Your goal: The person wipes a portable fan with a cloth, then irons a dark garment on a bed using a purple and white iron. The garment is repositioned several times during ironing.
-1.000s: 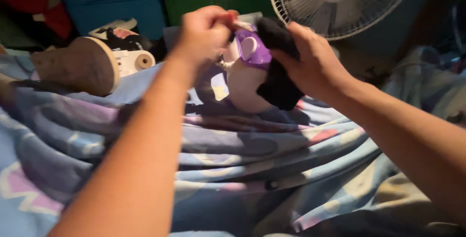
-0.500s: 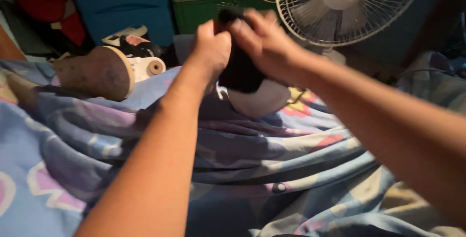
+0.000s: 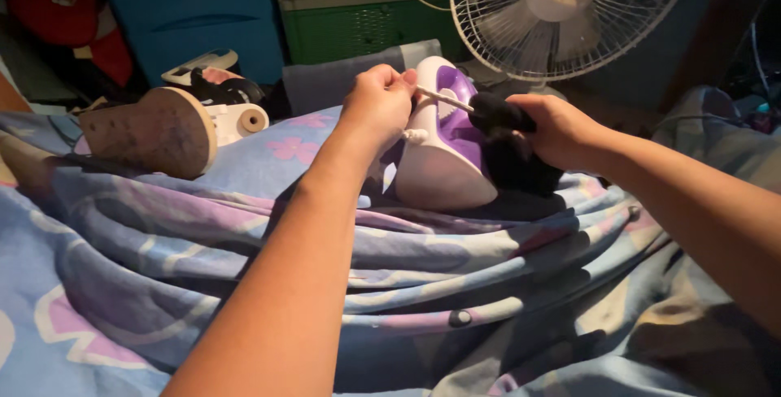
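A white and purple clothes iron (image 3: pixel 443 149) stands tilted on a blue and purple flowered bedsheet (image 3: pixel 244 234). My left hand (image 3: pixel 378 104) pinches the thin metal shaft of a screwdriver (image 3: pixel 476 108) close to the iron's top. My right hand (image 3: pixel 553 124) is closed around the screwdriver's black handle, just right of the iron. A dark cloth or part (image 3: pixel 521 169) lies under my right hand, beside the iron.
A white standing fan (image 3: pixel 561 15) is behind the iron. A round brown-soled object (image 3: pixel 150 128) and a white gadget (image 3: pixel 232 116) lie at the left. A green crate (image 3: pixel 358 31) and a blue panel (image 3: pixel 195 10) stand at the back.
Both hands were bunched together over the iron with a dark object; now they are apart, the iron is uncovered, and the screwdriver is stretched between them.
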